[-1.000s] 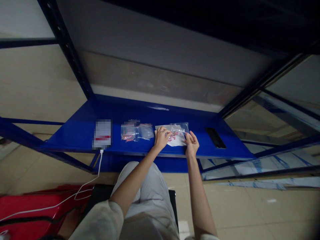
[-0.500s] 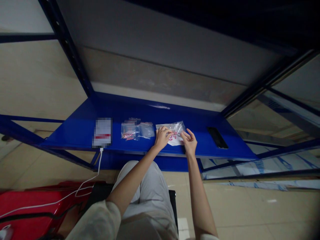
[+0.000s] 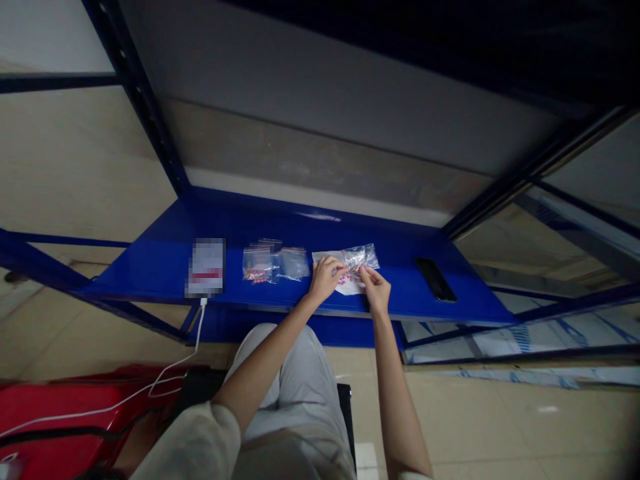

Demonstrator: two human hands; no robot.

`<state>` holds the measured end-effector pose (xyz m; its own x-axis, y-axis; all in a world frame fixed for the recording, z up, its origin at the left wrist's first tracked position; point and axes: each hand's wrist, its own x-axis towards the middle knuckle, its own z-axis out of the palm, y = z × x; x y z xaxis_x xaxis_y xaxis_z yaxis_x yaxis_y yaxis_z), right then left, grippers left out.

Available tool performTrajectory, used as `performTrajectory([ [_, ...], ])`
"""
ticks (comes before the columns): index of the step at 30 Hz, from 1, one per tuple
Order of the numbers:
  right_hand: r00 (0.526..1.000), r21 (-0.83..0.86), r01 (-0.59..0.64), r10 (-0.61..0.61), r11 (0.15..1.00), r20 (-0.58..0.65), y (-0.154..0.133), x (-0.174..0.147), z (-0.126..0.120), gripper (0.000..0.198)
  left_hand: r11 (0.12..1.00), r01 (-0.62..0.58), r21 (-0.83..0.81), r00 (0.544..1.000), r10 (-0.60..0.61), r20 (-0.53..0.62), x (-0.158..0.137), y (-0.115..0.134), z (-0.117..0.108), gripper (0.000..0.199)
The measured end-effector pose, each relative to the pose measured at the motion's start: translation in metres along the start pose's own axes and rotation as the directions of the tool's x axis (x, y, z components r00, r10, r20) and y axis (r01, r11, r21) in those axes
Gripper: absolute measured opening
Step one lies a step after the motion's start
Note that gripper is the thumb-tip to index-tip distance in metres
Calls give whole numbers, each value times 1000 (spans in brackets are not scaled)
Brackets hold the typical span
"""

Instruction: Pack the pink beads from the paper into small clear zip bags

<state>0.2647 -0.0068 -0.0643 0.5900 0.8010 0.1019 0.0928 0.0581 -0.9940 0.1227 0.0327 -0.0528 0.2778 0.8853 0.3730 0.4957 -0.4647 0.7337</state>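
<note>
Pink beads [image 3: 344,280] lie loose on a sheet of white paper [image 3: 356,289] at the front of the blue shelf. A clear plastic bag [image 3: 364,255] rests over the paper's far right part, slightly crumpled. My left hand [image 3: 327,279] is over the paper's left side, thumb and fingertips pinched together at the bag's near left corner; what is between them is too small to make out. From the right, my right hand [image 3: 377,291] pinches the near edge of the bag. The fingertips of both hands are close together, above the beads.
Left of the paper lie several small zip bags [image 3: 294,263], some with pink beads [image 3: 257,275] inside. A phone-like device [image 3: 207,267] on a white cable [image 3: 199,333] is farther left. A black phone [image 3: 436,279] lies at right. Blue uprights [image 3: 145,100] frame the shelf [image 3: 395,247].
My right hand has moved slightly left, and its raised fingers have closed in to a pinch. The clear bag has shifted right and lies flatter. My left hand stays nearly in place.
</note>
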Motion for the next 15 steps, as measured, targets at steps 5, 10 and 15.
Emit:
performTrajectory([
  [5, 998, 19, 39, -38, 999, -50, 3, 2, 0, 42, 1000, -1, 30, 999, 0, 48, 0, 0, 1, 13],
  [10, 996, 20, 68, -67, 997, -57, 5, 2, 0, 44, 998, -5, 64, 996, 0, 87, -1, 0, 1, 13],
  [15, 996, -22, 77, -78, 997, -51, 3, 1, -2, 42, 996, -3, 94, 995, -7, 102, -2, 0, 1, 12],
])
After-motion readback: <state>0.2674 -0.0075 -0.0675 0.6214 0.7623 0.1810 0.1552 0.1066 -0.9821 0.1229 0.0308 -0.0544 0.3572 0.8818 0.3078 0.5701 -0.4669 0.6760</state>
